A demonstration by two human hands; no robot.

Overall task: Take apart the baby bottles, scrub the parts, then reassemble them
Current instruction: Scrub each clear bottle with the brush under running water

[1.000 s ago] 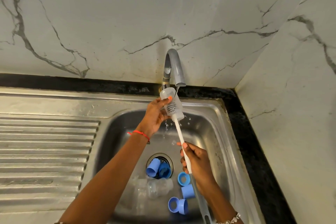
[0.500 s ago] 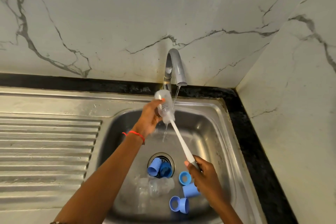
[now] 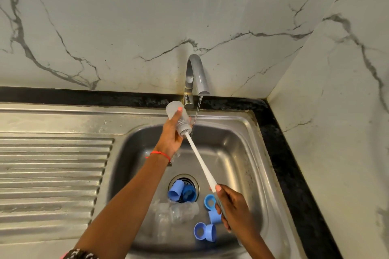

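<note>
A: Over a steel sink [image 3: 248,132], a left hand [image 3: 171,132] grips a clear bottle [image 3: 179,114] beside the tap [image 3: 196,75], fingers curled round its body. The right hand [image 3: 233,206] clamps the handle of a white brush [image 3: 200,162], whose bristled head sits inside the bottle's mouth.

B: And the water?

A: A thin stream falls just right of the bottle, apparently missing it. Blue caps [image 3: 205,231] and rings lie in the basin, two blue pieces over the drain [image 3: 194,183], with clear parts [image 3: 174,212] beside them.

B: What could go wrong?

A: The bottle looks wet, so a hard push of the brush could twist it out of the grip and drop it among the parts below. The long handle, held at its far end, gives little control; bristles may flick spray. Pieces sitting on the drain could also block it.
</note>
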